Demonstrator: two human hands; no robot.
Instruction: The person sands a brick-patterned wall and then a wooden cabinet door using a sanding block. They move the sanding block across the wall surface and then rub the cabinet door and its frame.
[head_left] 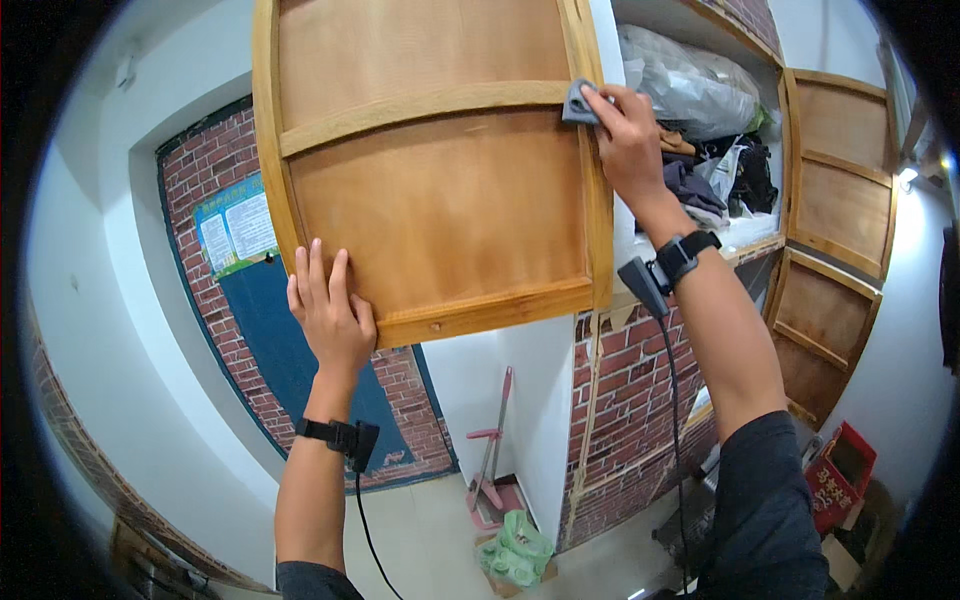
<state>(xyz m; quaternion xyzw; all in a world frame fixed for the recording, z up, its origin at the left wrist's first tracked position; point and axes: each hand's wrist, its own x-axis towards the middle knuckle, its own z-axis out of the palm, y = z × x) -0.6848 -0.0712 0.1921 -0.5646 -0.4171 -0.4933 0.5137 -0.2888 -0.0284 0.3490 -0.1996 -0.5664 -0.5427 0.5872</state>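
A wooden cabinet door [440,215] with a frame and a crossbar swings out in front of me, its inner panel facing me. At its lower left corner, my left hand [332,315] rests with fingers stretched over the frame. Pinched in my right hand [630,140] is a small grey block [579,103] with a dark round hole. The block lies against the door's right frame strip, where the crossbar meets it. Its underside is hidden. Each wrist wears a black strap with a cabled device.
Behind my right hand, the open cabinet holds a plastic-wrapped bundle [690,85] and clothes [700,185]. More wooden doors [840,170] stand at right. Below are a pink broom and dustpan [490,490], a green plastic bag [518,550] and a red box [838,475].
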